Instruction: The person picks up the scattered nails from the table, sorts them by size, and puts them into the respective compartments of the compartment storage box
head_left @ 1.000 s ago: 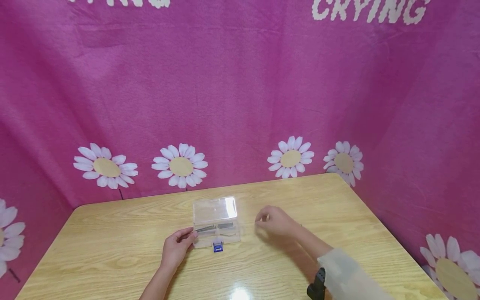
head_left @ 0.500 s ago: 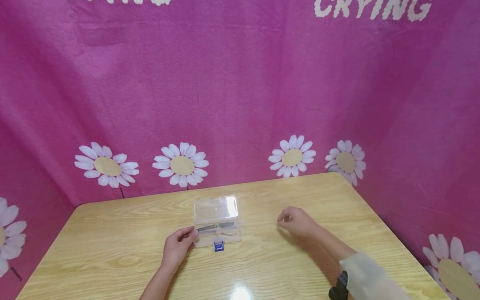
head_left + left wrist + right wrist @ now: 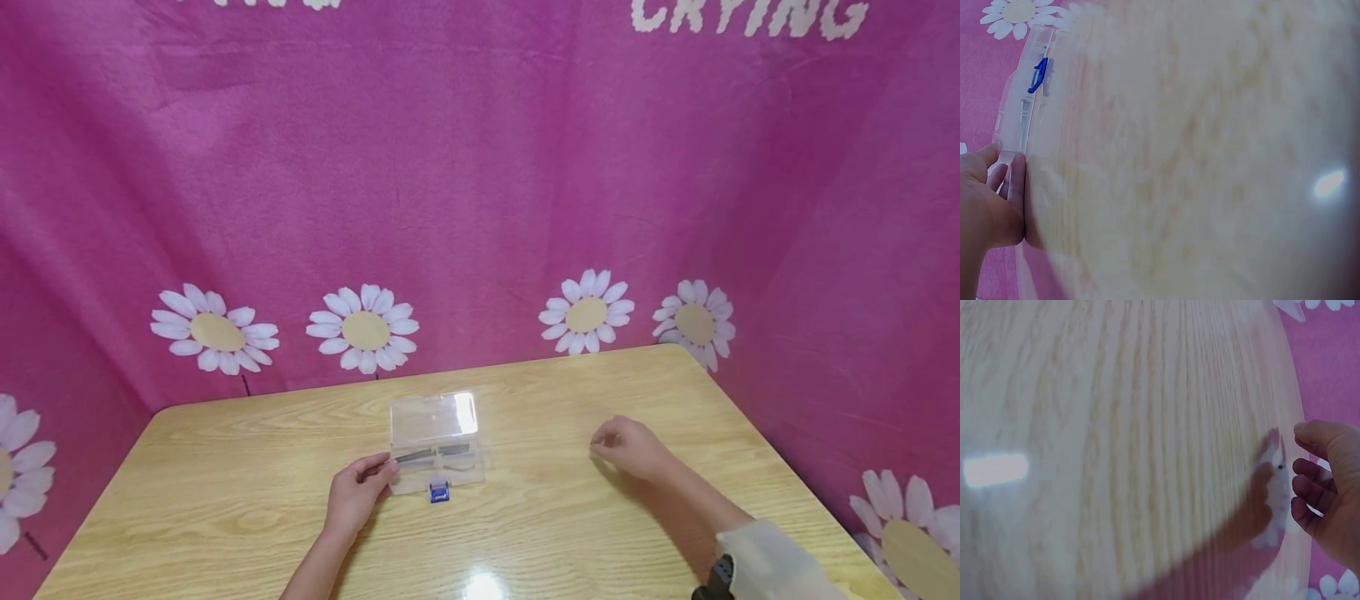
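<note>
On the table lies a clear plastic box (image 3: 437, 475) with its lid (image 3: 429, 419) raised behind it. Inside are compartments with thin dark grey strips (image 3: 415, 456), too small to identify. A blue latch (image 3: 439, 492) hangs at the front edge. My left hand (image 3: 356, 494) holds the box by its left end, thumb on one side and fingers on the other. Well to the right of the box, my right hand (image 3: 634, 447) hovers low over the tabletop, fingers loosely curled. Nothing shows between its fingers in the right wrist view. A small dark dot (image 3: 1280, 467) appears near those fingertips, too small to identify.
The glossy wooden table (image 3: 225, 500) reflects a bright light near its front. A magenta cloth (image 3: 480, 183) with daisies stands behind and at both sides. Near my right sleeve (image 3: 772, 558) a black device (image 3: 716, 579) is worn.
My right hand has moved steadily rightward, away from the box, with its fingers staying curled. The left hand and the box have stayed where they were.
</note>
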A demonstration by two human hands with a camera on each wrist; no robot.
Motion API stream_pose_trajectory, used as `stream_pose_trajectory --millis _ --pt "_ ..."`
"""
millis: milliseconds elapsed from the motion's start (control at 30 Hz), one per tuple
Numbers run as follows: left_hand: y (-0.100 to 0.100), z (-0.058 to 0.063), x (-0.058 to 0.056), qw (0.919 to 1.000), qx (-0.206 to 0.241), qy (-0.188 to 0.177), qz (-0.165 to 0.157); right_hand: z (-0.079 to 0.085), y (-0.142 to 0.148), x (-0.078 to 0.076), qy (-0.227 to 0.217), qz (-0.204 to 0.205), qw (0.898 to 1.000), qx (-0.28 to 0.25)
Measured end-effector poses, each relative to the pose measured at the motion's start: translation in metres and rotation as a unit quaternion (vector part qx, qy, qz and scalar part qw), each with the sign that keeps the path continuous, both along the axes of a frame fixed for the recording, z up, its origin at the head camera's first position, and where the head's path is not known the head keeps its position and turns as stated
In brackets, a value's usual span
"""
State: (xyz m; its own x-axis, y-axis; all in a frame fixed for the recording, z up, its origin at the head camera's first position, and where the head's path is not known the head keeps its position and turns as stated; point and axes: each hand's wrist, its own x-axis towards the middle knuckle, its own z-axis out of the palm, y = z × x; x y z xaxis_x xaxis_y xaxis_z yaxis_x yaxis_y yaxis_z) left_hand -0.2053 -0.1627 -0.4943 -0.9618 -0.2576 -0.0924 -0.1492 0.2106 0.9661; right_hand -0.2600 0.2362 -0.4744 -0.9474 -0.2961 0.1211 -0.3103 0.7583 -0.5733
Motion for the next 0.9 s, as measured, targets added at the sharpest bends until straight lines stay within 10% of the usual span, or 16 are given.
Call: stream_pose_trajectory --millis 900 --pt "0.001 -0.003 -0.001 0.9999 -0.012 -0.005 0.006 -0.017 0.020 0.016 0.038 -0.089 0.995 -0.013"
